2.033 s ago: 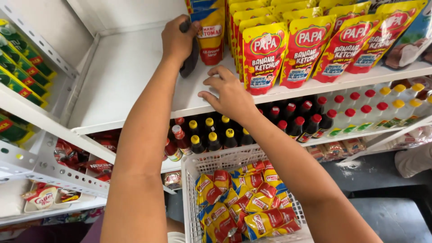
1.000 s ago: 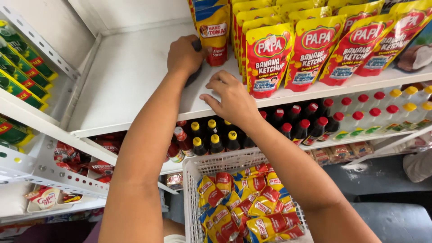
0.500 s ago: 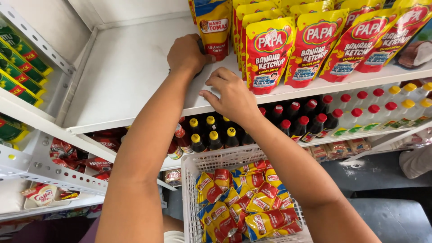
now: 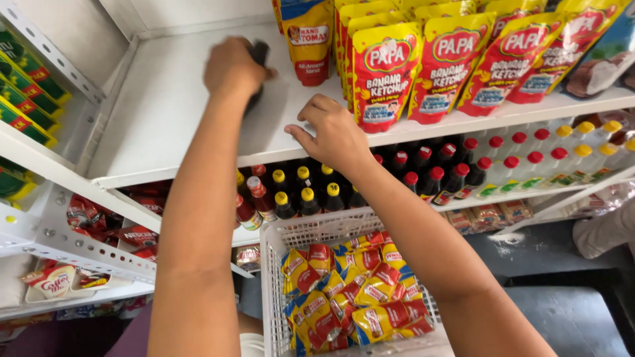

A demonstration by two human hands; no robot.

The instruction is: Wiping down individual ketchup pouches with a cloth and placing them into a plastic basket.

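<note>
My left hand [image 4: 231, 66] reaches up onto a white shelf [image 4: 165, 112] and is closed around a dark object [image 4: 259, 54], mostly hidden by the fingers. It sits just left of an upright yellow and red sauce pouch [image 4: 308, 41]. My right hand [image 4: 331, 135] rests palm down on the shelf's front edge, fingers spread and holding nothing, beside a row of red and yellow ketchup pouches [image 4: 387, 73].
Below the shelf stand dark bottles with yellow and red caps [image 4: 311, 192]. A white wire basket [image 4: 278, 244] under my arms holds several yellow and red pouches [image 4: 350, 297]. Green packets [image 4: 26, 99] line a rack at the left. Clear bottles [image 4: 555, 152] stand at right.
My left hand with the dark object has slid along the shelf, back and left, away from the pouches. My right hand has stayed on the shelf edge.
</note>
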